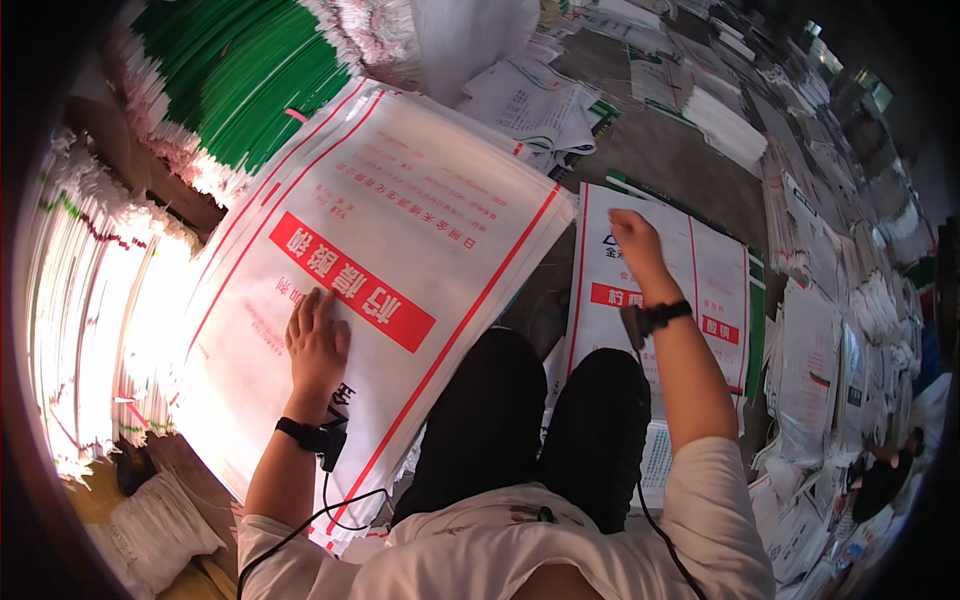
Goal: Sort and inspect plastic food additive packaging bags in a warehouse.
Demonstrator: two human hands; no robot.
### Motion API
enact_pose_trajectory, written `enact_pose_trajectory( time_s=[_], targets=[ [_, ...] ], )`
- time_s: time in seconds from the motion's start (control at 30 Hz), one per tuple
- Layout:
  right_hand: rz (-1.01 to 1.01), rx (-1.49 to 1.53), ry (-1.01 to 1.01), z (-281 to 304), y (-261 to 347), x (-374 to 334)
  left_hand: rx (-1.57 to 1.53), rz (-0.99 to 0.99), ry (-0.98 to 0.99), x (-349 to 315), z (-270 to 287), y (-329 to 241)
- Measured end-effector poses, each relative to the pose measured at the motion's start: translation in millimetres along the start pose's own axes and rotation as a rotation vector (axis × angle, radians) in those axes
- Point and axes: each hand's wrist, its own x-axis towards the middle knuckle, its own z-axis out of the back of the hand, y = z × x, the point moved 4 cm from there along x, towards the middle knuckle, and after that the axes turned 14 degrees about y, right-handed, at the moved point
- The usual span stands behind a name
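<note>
"Where is the main piece?"

"The large stack of white bags (455,230) lies aslant before the person, left of the dark-trousered legs (490,410). The left hand (317,343) rests on it palm down, its grip spread loosely with the fingers pointing away from the body."

"And the right hand (637,245)?"

"Over the smaller printed stack (712,280), near its far left corner, forearm reaching forward, fingers curled. I can't tell if that grip is pinching a bag or only hanging above it."

"How do the edges run?"

"The large stack's right edge slants down towards the lap. A narrow dark gap parts the 2 stacks, and grey floor (650,145) shows beyond them. On the left, a green bundle (240,75) and a white bundle (110,290) crowd in; more piles (805,370) line the right."

"Any markings?"

"The large stack carries 1 red label (350,285) with white characters, upside down from here, plus red border stripes. The smaller stack has 2 red boxes showing and red stripes as well."
</note>
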Motion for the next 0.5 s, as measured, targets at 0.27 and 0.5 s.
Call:
enact_pose_trajectory(
  time_s=[0.27,0.5],
  targets=[
    [-0.17,-0.585,0.099,-85.6,69.1,72.0,-0.067,0.018,-0.013,-0.3,3.6,3.8],
    [-0.172,-0.77,0.055,-84.3,78.8,79.5,-0.066,-0.006,-0.043,-0.2,5.0,2.4]
  ],
)
